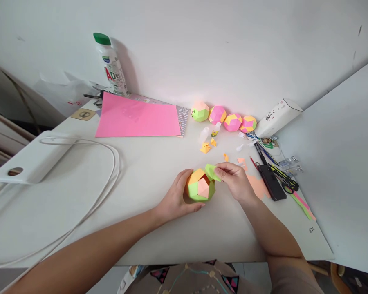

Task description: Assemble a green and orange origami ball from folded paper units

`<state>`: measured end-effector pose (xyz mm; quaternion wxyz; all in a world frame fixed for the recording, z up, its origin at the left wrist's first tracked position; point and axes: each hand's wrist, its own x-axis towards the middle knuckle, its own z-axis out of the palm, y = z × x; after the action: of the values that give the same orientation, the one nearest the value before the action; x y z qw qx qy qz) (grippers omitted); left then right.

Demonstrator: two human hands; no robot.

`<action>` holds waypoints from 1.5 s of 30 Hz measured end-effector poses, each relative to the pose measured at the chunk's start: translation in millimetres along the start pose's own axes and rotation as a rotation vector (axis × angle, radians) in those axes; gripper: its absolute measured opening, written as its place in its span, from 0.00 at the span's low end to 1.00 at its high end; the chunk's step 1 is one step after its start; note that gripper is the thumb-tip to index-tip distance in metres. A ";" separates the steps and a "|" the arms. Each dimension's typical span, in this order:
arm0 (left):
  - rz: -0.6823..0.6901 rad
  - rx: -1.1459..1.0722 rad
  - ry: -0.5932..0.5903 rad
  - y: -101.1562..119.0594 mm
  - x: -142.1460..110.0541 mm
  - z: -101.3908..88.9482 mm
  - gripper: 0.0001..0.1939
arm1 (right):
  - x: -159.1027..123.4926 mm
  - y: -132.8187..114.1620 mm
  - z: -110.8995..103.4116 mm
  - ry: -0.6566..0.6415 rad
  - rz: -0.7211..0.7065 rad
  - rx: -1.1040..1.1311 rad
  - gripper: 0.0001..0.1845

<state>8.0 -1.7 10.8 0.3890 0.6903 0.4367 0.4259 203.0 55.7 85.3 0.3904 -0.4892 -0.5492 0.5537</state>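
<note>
From the head camera, looking down, two bare hands meet over the front half of a white table [147,171]. Between them, resting in the left hand [173,198], is a paper ball [203,191] with light green, orange and peach faces and a gap at its upper right. The left grip is curved around the ball's left side, fingers behind and thumb along the near side. The right grip is pinched: the right hand [236,179] holds a light green paper piece [213,172] between thumb and fingers beside that gap; whether it touches the ball, I cannot tell. Beyond lie folded orange paper pieces [205,148], then a row of four multicoloured balls [218,114] near the wall. At back left, a green-capped bottle [112,69] stands behind a pink sheet [138,118]. Scissors [290,187] lie to the right.
</note>
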 end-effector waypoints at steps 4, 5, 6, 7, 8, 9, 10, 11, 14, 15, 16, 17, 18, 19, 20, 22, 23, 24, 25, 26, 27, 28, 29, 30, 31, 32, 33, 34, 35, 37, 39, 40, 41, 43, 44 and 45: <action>-0.081 0.022 -0.034 -6.4 2.1 -1.6 0.52 | 11.1 3.9 -9.6 0.044 0.125 0.230 0.17; -0.092 0.037 -0.048 -8.1 2.9 -2.2 0.54 | 13.5 5.2 -10.4 0.025 0.167 0.261 0.18; -0.094 0.048 -0.065 -9.6 3.8 -2.7 0.55 | 15.5 6.4 -10.3 0.002 0.204 0.277 0.19; -0.092 0.051 -0.083 -11.0 4.7 -3.3 0.57 | 16.9 7.7 -9.5 -0.019 0.233 0.287 0.19; -0.093 0.047 -0.097 -12.1 5.5 -3.9 0.58 | 17.7 8.9 -8.1 -0.038 0.261 0.300 0.20; -0.096 0.034 -0.108 -13.1 6.1 -4.5 0.59 | 18.0 10.0 -6.5 -0.054 0.282 0.313 0.20; -0.102 0.014 -0.115 -13.8 6.6 -5.0 0.59 | 18.0 11.1 -4.9 -0.067 0.297 0.324 0.20; -0.105 -0.012 -0.120 -14.4 6.9 -5.5 0.59 | 17.7 12.0 -3.4 -0.078 0.307 0.333 0.20; -0.091 -0.108 -0.122 -14.8 7.1 -6.9 0.57 | 16.0 13.3 -0.8 -0.101 0.314 0.348 0.20; -0.078 -0.136 -0.120 -14.6 7.1 -7.4 0.56 | 15.4 13.2 -0.6 -0.107 0.311 0.349 0.20; -0.062 -0.160 -0.116 -14.3 7.0 -7.9 0.56 | 14.6 12.8 -0.7 -0.112 0.303 0.348 0.20; -0.043 -0.179 -0.112 -13.9 6.9 -8.4 0.56 | 13.7 11.9 -1.1 -0.116 0.292 0.344 0.20; -0.021 -0.194 -0.107 -13.3 6.6 -8.9 0.56 | 12.5 10.7 -1.6 -0.117 0.278 0.337 0.20; 0.003 -0.205 -0.101 -12.7 6.3 -9.4 0.56 | 10.9 9.0 -2.3 -0.117 0.261 0.329 0.19; 0.028 -0.210 -0.095 -12.0 5.9 -9.8 0.56 | 9.0 6.9 -3.2 -0.115 0.244 0.320 0.19; 0.069 -0.212 -0.093 -10.4 4.9 -10.3 0.55 | 4.0 1.5 -5.1 -0.109 0.214 0.300 0.17; 0.084 -0.211 -0.094 -9.5 4.4 -10.4 0.55 | 1.0 -1.6 -6.0 -0.104 0.196 0.280 0.16; 0.092 -0.210 -0.097 -8.6 3.9 -10.5 0.55 | -2.1 -4.8 -6.8 -0.097 0.176 0.250 0.16; 0.097 -0.209 -0.102 -7.7 3.5 -10.5 0.55 | -5.2 -7.8 -7.4 -0.086 0.154 0.212 0.15; 0.099 -0.208 -0.103 -6.7 3.0 -10.5 0.54 | -8.2 -10.7 -7.7 -0.073 0.132 0.166 0.15; 0.099 -0.208 -0.103 -5.7 2.5 -10.4 0.54 | -10.9 -13.3 -7.7 -0.061 0.111 0.118 0.14; 0.099 -0.206 -0.104 -4.6 2.2 -10.5 0.54 | -13.4 -15.4 -7.4 -0.050 0.096 0.072 0.14; 0.098 -0.203 -0.105 -3.6 1.9 -10.5 0.54 | -15.5 -17.1 -6.8 -0.046 0.088 0.035 0.14; 0.098 -0.201 -0.105 -2.6 1.6 -10.6 0.54 | -17.3 -18.3 -6.0 -0.046 0.083 0.006 0.14; 0.097 -0.200 -0.104 -1.8 1.5 -10.6 0.54 | -18.9 -19.2 -5.1 -0.051 0.079 -0.017 0.14; 0.096 -0.200 -0.105 -1.1 1.4 -10.7 0.54 | -20.2 -19.7 -4.1 -0.063 0.078 -0.035 0.14; 0.097 -0.201 -0.105 -0.6 1.4 -10.7 0.53 | -21.4 -20.1 -3.2 -0.078 0.078 -0.049 0.14; 0.099 -0.201 -0.105 -0.3 1.5 -10.7 0.53 | -22.5 -20.3 -2.5 -0.094 0.081 -0.062 0.14; 0.102 -0.199 -0.105 -0.1 1.6 -10.7 0.53 | -23.4 -20.6 -1.9 -0.109 0.085 -0.074 0.13; 0.110 -0.192 -0.107 0.1 1.8 -10.7 0.53 | -25.0 -21.3 -1.1 -0.131 0.097 -0.095 0.13; 0.118 -0.184 -0.103 0.3 1.8 -10.8 0.52 | -26.0 -22.2 -0.9 -0.142 0.110 -0.105 0.12; 0.119 -0.177 -0.098 0.6 1.7 -10.8 0.52 | -26.2 -22.6 -0.8 -0.146 0.117 -0.103 0.11; 0.122 -0.168 -0.092 0.9 1.6 -10.8 0.52 | -26.3 -23.0 -0.8 -0.150 0.125 -0.099 0.11; 0.128 -0.141 -0.075 1.9 1.5 -11.1 0.52 | -26.0 -23.2 -0.9 -0.163 0.142 -0.086 0.12; 0.133 -0.126 -0.066 2.5 1.5 -11.3 0.52 | -25.6 -23.0 -1.0 -0.168 0.147 -0.079 0.12; 0.139 -0.112 -0.058 3.1 1.6 -11.5 0.52 | -25.3 -22.6 -1.1 -0.170 0.149 -0.074 0.12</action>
<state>-1.5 0.7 17.9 0.4091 0.7081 0.3517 0.4556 207.2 33.5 110.7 0.2820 -0.4940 -0.5624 0.6001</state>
